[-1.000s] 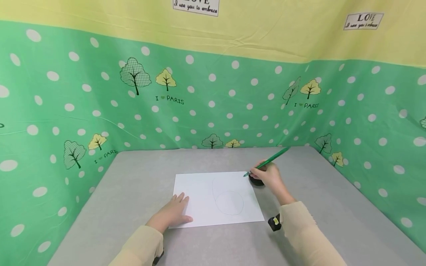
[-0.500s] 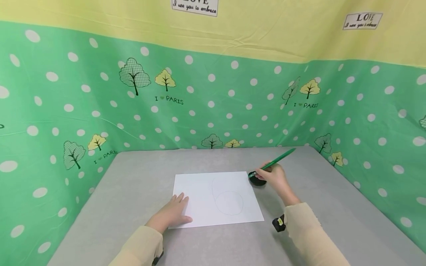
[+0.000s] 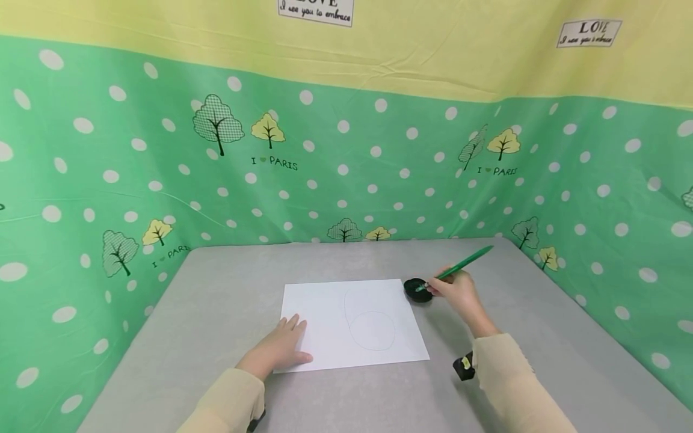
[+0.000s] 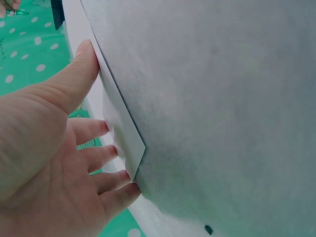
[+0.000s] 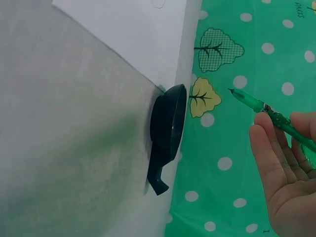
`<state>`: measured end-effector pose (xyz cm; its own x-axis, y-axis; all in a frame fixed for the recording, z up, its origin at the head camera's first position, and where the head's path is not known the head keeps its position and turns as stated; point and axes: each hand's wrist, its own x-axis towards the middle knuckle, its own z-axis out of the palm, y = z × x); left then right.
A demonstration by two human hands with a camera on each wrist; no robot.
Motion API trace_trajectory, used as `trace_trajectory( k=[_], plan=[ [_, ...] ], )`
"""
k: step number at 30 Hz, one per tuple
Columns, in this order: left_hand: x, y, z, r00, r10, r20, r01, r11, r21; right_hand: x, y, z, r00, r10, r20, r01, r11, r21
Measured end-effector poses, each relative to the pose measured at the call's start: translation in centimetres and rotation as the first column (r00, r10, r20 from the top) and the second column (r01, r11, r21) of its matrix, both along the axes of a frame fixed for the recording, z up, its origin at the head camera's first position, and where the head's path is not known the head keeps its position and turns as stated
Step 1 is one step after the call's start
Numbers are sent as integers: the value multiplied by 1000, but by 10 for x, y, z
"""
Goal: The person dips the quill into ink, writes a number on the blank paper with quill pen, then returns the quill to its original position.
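Note:
A sheet of white paper lies on the table, with a thin pen-drawn shape on it: a curved stroke running into a round loop. My left hand rests on the paper's left edge, fingers and thumb spread. In my right hand I hold a green pen between thumb and fingers, its tip pointing down and left. The right wrist view shows the pen tip raised clear of a small black pan with a short handle, which stands by the paper's right far corner.
The grey table is enclosed by a green and yellow printed cloth with dots and trees. A black wrist device sits under my right sleeve. A small dark spot shows on the table in the left wrist view.
My right hand and the green pen have moved right, from the paper's corner to over the black pan. The left hand, paper and drawn shape stay as they were.

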<state>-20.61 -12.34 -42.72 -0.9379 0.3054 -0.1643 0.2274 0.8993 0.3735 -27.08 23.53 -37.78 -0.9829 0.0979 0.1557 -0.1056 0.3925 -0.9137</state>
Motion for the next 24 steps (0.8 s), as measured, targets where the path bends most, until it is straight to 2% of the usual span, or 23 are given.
trace_trajectory(
  k=[14,24],
  plan=[
    [-2,-2,-2,999,-30,-26,30,1000,-9,1,16,-5,1000,-18,14,17,1000,19],
    [-1,0,0,999,-30,-28,29,999,-30,2,24,-5,1000,-13,23,13,1000,17]
  ],
)
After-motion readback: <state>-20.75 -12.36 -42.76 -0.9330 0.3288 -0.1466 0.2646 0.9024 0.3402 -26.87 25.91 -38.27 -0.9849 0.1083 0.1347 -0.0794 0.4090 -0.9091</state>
